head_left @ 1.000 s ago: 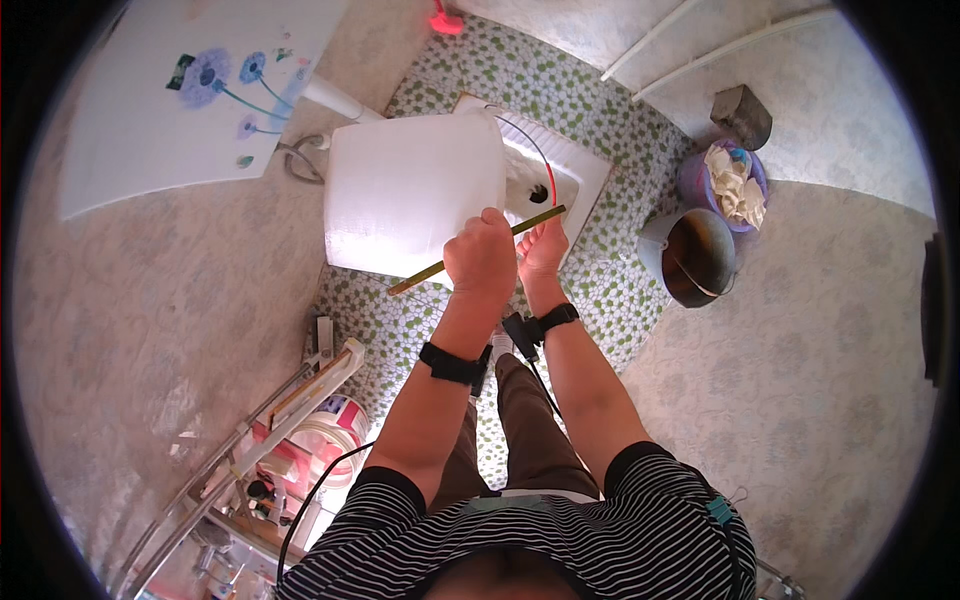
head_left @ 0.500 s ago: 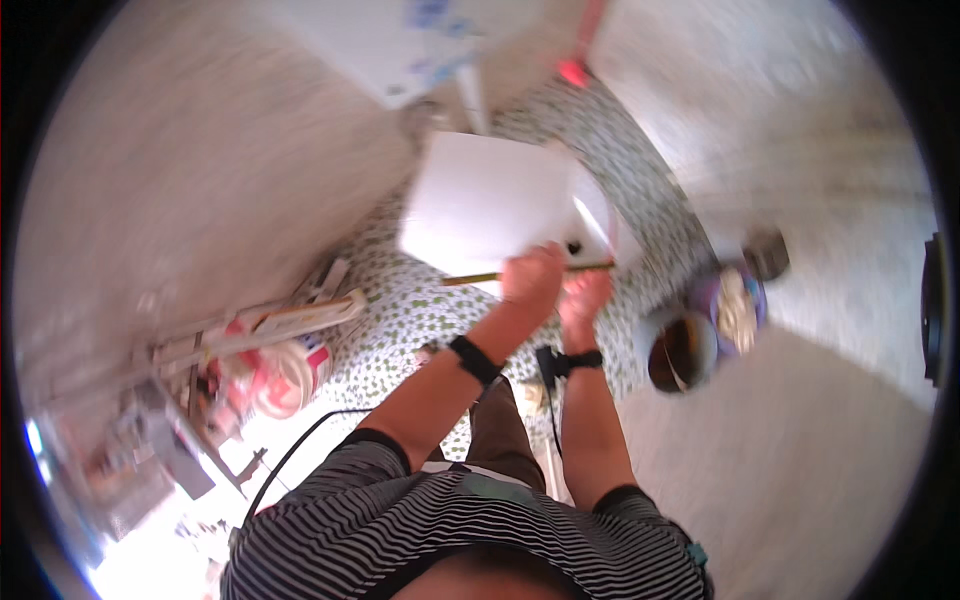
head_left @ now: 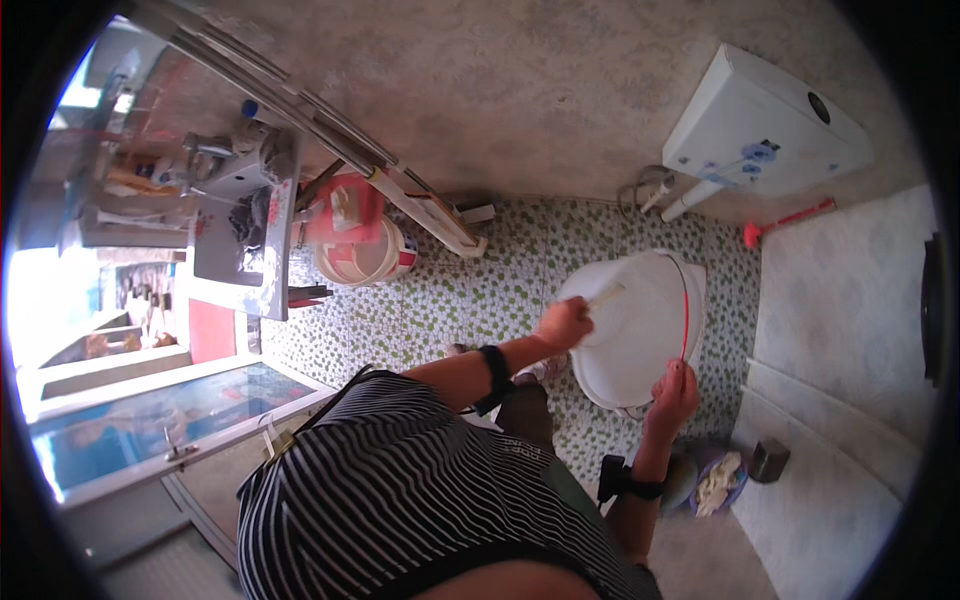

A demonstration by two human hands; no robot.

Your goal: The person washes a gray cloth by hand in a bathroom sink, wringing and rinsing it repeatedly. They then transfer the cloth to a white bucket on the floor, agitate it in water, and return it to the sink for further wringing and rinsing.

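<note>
A white, rounded toilet-like fixture point(head_left: 635, 340) stands on the green-and-white pebble-patterned floor in front of me. Over its left edge, my left hand point(head_left: 566, 324) is closed on a short pale stick or strip end point(head_left: 606, 296) that points toward the fixture's middle. My right hand point(head_left: 675, 392), at the near right side of the fixture, pinches the lower end of a thin red strip point(head_left: 686, 320). From there the strip runs up and seems to bend into a grey-white curve at the top. Whether the two pieces are one band, I cannot tell.
A white cistern point(head_left: 760, 130) with blue flowers hangs on the wall, a red-headed brush point(head_left: 752, 236) below it. Left are a white bucket point(head_left: 365, 258), leaning rails point(head_left: 430, 215) and a washstand point(head_left: 243, 225). A purple basin point(head_left: 738, 490) with cloth stands at lower right, beside a dark block point(head_left: 769, 460).
My view has turned, so the washstand and door side now show at left. The hands, close together on a yellowish strip before, are now apart, the right one on the red strip.
</note>
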